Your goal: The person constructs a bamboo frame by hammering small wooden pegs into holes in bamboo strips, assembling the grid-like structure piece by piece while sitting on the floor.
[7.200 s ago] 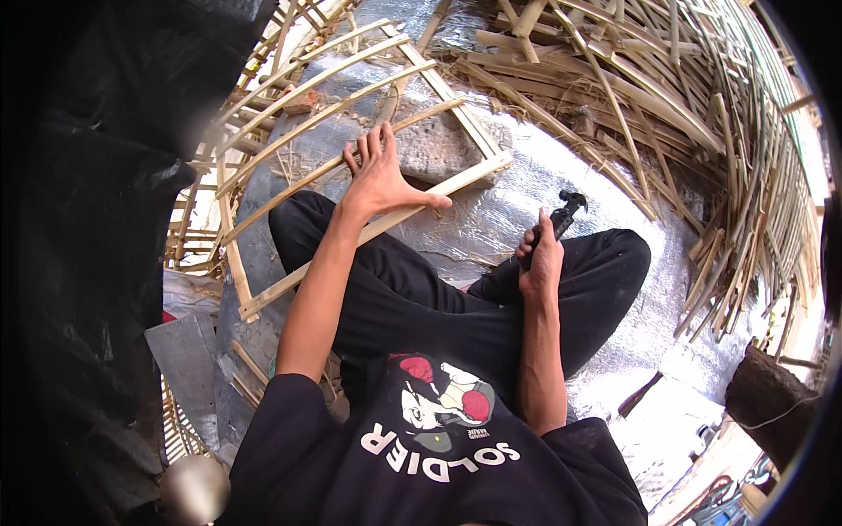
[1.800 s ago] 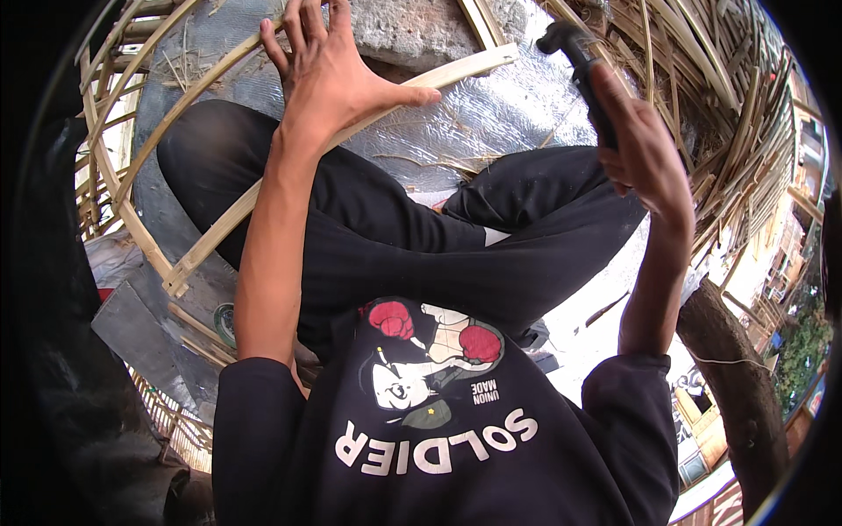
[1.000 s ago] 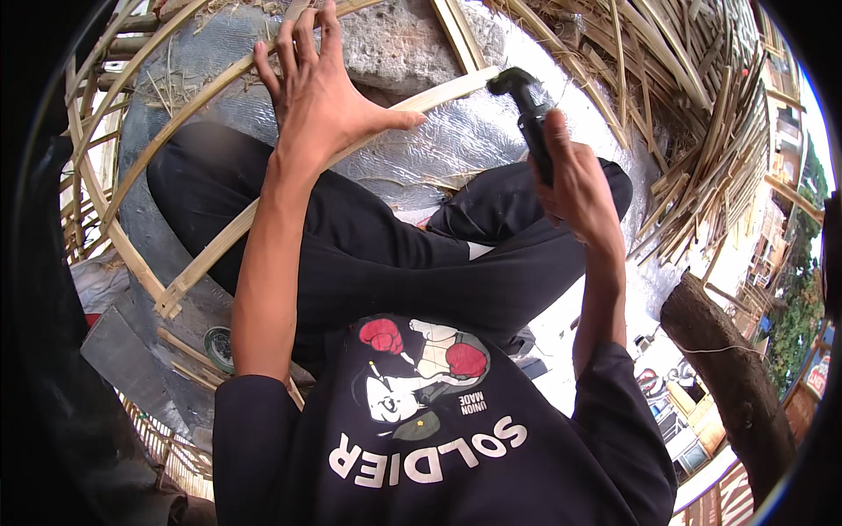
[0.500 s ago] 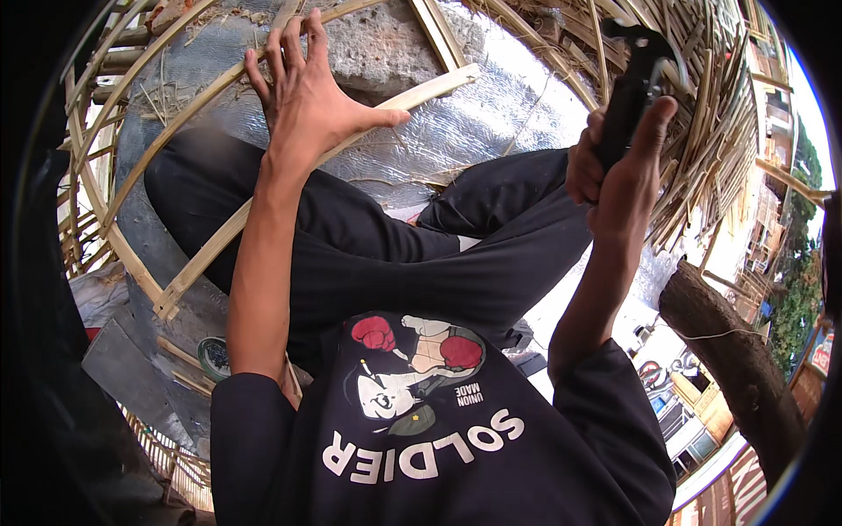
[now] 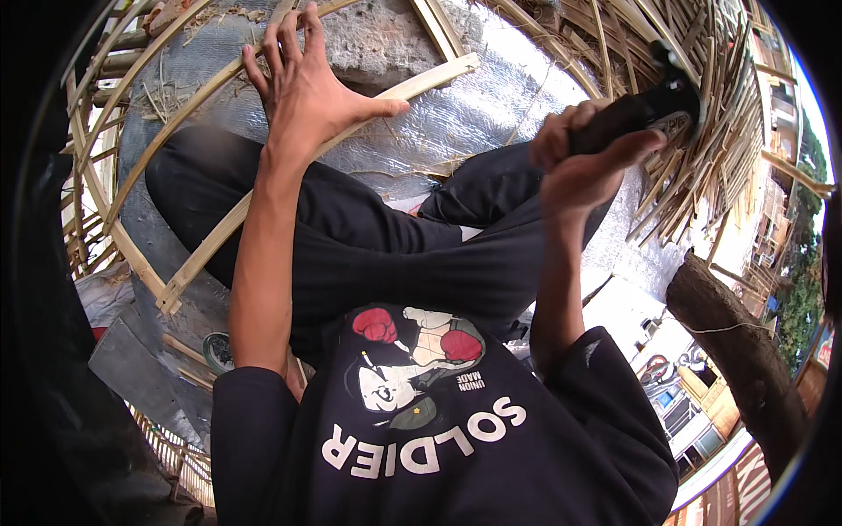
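My left hand [image 5: 316, 96] is spread wide over a frame of bamboo strips. Its fingertips rest at a curved bamboo strip [image 5: 189, 110], while the thumb stretches along a straight bamboo strip [image 5: 215, 241] that passes under my wrist. In my right hand [image 5: 579, 167] is a black hammer [image 5: 627, 118], held up in front of me with the fingers round its grip and the thumb along it. The hammer's head points up and to the right, partly smeared by motion. It is apart from the frame.
A rough stone block [image 5: 386, 44] lies beyond my left hand on a silvery sheet [image 5: 500, 114]. Piled bamboo strips [image 5: 702, 158] are at the far right, above a thick log [image 5: 732, 342]. A roll of tape [image 5: 217, 351] sits left of my left arm. My crossed legs [image 5: 377, 219] are below the frame.
My right hand has moved left and slightly nearer, and the hammer has tipped over toward the right. My left hand stays at the bamboo frame.
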### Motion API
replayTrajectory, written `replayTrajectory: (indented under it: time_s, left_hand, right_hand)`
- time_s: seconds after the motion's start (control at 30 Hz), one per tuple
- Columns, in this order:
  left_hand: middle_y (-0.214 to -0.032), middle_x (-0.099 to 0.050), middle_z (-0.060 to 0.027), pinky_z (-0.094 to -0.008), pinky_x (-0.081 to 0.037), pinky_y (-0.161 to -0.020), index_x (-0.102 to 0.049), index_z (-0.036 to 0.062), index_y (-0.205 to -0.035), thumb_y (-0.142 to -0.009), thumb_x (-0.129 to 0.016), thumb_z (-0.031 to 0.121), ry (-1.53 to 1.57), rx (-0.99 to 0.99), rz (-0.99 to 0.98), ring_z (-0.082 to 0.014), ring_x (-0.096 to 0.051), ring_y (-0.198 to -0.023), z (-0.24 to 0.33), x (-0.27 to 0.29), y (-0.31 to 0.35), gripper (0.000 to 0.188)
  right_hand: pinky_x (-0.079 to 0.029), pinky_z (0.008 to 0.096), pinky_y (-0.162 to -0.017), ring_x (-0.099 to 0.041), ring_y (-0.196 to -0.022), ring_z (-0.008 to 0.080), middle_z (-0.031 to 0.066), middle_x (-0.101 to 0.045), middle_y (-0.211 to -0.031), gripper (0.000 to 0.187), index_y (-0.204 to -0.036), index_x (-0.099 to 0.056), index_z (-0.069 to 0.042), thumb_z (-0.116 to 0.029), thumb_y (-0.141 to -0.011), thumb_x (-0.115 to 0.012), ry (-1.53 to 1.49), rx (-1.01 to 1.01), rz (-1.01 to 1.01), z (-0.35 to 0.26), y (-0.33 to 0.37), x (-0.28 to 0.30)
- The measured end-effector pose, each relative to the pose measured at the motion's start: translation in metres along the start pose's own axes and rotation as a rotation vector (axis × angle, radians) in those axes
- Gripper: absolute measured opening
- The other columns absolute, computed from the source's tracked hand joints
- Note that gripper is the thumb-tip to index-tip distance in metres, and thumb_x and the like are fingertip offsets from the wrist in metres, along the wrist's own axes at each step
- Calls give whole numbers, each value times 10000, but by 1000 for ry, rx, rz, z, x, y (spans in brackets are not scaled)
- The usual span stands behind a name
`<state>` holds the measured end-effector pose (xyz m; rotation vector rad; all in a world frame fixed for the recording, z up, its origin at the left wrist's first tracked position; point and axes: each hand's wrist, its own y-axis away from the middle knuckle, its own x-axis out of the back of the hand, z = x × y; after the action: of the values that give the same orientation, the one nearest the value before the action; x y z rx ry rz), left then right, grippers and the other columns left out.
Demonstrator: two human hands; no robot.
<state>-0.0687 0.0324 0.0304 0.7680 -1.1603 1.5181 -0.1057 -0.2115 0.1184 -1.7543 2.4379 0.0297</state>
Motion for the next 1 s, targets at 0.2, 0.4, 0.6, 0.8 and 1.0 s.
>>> replayTrajectory:
  time_s: [0.2,0.4,0.6,0.8,1.0]
  left_hand:
    - [-1557,-275,-222,-609,-20,-1183,-194,-17,-1571,-428,-830,811,34,53,-94,-387,-144,-1498,-1,2,2,1548]
    - [-1578,-220,-175,-641,-81,-1165,-313,-9,-1533,-573,-839,711,6,-88,-73,-371,-135,-1497,17,20,-1,1310]
    - [-999,-706,-232,-546,-485,-902,-624,36,-1099,-940,-645,459,30,26,-525,-416,-685,-957,66,64,-15,453]
    - [-734,-691,-190,-544,-502,-614,-610,82,-954,-1045,-506,383,-225,-198,-88,-434,-684,-731,73,139,-57,332]
    - [-731,-639,-248,-529,-482,-616,-619,52,-971,-1069,-457,378,-327,-258,132,-488,-624,-763,47,272,-143,378]
  right_hand:
    - [-286,283,-404,-366,-417,97,-8,-378,-510,741,-775,-503,-71,-766,-963,-332,299,-622,-236,33,24,15]
    - [-286,277,-408,-371,-411,106,-12,-367,-520,743,-750,-439,-91,-802,-943,-340,83,-440,89,69,14,27]
    - [-334,283,-392,-383,-390,103,-24,-378,-511,650,-672,-425,-115,-693,-959,-510,-51,-693,123,94,0,37]
    - [-336,286,-397,-389,-395,99,-43,-376,-506,630,-612,-412,-153,-667,-941,-569,-50,-726,33,89,2,40]
    - [-338,283,-387,-389,-384,93,-43,-388,-507,626,-632,-427,-147,-675,-942,-558,-76,-706,62,90,5,49]
